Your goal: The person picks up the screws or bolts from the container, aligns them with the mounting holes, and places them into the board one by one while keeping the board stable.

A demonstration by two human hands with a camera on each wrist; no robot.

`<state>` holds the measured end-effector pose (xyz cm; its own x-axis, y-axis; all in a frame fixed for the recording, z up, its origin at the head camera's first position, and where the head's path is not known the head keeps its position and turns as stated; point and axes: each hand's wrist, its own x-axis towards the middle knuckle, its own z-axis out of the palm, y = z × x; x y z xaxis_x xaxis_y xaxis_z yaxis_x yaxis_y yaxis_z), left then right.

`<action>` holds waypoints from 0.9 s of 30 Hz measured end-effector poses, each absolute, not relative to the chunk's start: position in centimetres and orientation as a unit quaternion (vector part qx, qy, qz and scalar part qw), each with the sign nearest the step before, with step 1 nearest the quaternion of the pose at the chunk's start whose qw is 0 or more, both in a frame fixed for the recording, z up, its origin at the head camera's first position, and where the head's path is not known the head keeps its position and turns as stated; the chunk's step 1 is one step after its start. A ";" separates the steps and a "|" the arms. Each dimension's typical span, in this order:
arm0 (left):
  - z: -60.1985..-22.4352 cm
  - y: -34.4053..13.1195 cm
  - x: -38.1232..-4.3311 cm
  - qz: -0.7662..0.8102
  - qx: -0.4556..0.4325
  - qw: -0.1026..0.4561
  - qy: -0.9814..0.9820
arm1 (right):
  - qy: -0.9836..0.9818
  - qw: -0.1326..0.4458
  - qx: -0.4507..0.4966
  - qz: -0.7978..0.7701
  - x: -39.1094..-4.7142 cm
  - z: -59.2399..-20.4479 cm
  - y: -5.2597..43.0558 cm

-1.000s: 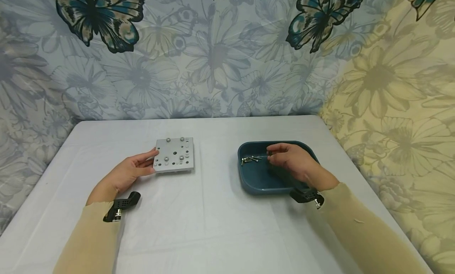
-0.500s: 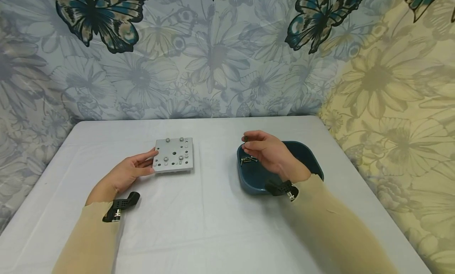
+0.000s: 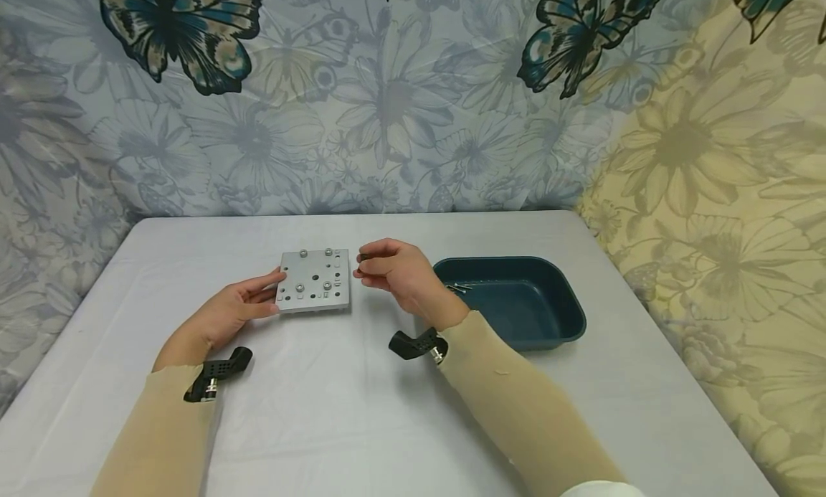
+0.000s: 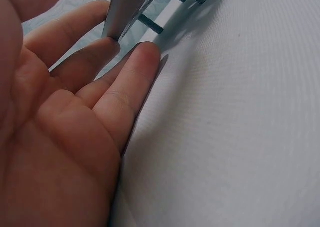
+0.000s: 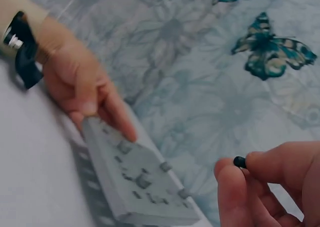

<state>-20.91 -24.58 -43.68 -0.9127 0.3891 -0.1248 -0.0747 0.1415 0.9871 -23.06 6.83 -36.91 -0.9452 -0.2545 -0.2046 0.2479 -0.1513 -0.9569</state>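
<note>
A silver metal plate (image 3: 299, 270), drilled with several holes and bearing several round screw heads, is at the table's left centre. My left hand (image 3: 226, 315) holds its left edge between thumb and fingers. Threaded screw ends (image 4: 151, 24) stick out below the plate in the left wrist view. Just right of the plate, my right hand (image 3: 403, 276) pinches a small dark cylindrical piece (image 5: 240, 162) between thumb and index finger. The fingertips hide most of that piece.
A dark blue tray (image 3: 532, 307) stands on the right of the white-covered table (image 3: 323, 425). Several screws (image 3: 461, 288) lie at its left end, partly hidden by my right hand. A butterfly-patterned cloth (image 3: 387, 124) hangs behind the table.
My right hand has risen out of the tray with the small dark piece and moved left to beside the plate. The left hand and the plate have stayed in place.
</note>
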 end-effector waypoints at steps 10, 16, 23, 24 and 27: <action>-43.7 -24.6 -20.9 0.646 0.106 0.179 0.735 | 0.682 0.136 0.039 -0.718 -23.5 -39.7 3.0; -43.7 -24.5 -21.0 0.642 0.107 0.180 0.738 | 0.708 0.125 0.030 -0.694 -23.6 -40.6 2.6; -43.9 -24.7 -21.1 0.645 0.110 0.180 0.734 | 0.742 0.110 -0.016 -0.661 -23.4 -40.7 2.4; -43.9 -24.8 -21.1 0.645 0.109 0.180 0.735 | 0.744 0.111 -0.021 -0.659 -23.3 -40.6 2.4; -44.0 -24.8 -21.1 0.645 0.105 0.180 0.735 | 0.745 0.112 -0.035 -0.657 -23.3 -40.8 2.5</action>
